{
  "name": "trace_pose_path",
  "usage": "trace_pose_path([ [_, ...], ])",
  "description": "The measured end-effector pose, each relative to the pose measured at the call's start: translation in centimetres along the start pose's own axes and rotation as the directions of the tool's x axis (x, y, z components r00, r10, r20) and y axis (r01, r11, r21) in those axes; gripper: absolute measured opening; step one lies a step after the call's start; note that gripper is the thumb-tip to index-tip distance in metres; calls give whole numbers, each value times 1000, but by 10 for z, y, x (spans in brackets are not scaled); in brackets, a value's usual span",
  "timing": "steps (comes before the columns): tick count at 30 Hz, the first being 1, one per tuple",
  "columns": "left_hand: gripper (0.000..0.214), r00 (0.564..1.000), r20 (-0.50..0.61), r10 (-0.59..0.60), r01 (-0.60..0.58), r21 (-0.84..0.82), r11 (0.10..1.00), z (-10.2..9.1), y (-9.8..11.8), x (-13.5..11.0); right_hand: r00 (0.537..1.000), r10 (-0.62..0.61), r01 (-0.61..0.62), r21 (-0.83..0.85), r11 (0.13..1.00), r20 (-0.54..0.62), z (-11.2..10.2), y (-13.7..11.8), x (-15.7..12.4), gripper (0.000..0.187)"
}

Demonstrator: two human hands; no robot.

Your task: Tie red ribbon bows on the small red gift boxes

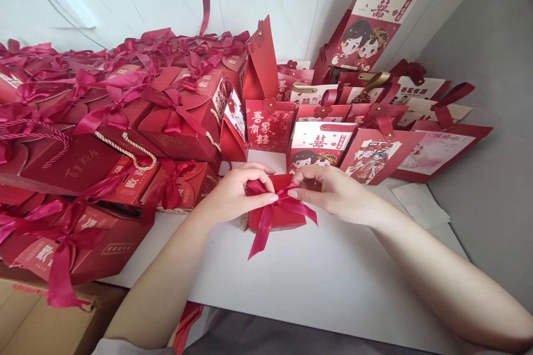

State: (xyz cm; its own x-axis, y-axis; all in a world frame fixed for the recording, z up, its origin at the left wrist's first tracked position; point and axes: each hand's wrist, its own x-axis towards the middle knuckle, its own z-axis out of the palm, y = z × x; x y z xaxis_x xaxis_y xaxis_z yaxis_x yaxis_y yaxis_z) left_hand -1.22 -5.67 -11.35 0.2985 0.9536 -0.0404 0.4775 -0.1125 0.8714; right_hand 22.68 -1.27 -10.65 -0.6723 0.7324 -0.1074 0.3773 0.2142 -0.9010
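Observation:
A small red gift box sits on the white table in front of me. A crimson ribbon is tied in a bow on top of it, its two tails hanging over the near side. My left hand pinches the bow's left loop between thumb and fingers. On the other side, my right hand pinches the right part of the bow close to the knot. Both hands partly cover the box. A bit of twisted cord shows at the box's left side.
Many red gift boxes with ribbon bows are stacked at the left. Red and white printed gift bags stand in rows at the back right, against the wall. White paper lies at the right. A cardboard box is below the table's left edge.

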Motion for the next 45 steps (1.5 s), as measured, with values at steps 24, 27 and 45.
trace_pose_path([
  [24,15,979,129,160,-147,-100,984,22,0,5,972,-234,234,-13,972,32,-6,5,5,29],
  [27,13,963,158,219,-202,-116,972,27,2,6,956,-274,270,57,961,106,-5,7,7,31],
  [45,20,986,97,136,-136,-1,991,3,10,-4,971,-225,214,124,969,85,-14,20,15,18],
])
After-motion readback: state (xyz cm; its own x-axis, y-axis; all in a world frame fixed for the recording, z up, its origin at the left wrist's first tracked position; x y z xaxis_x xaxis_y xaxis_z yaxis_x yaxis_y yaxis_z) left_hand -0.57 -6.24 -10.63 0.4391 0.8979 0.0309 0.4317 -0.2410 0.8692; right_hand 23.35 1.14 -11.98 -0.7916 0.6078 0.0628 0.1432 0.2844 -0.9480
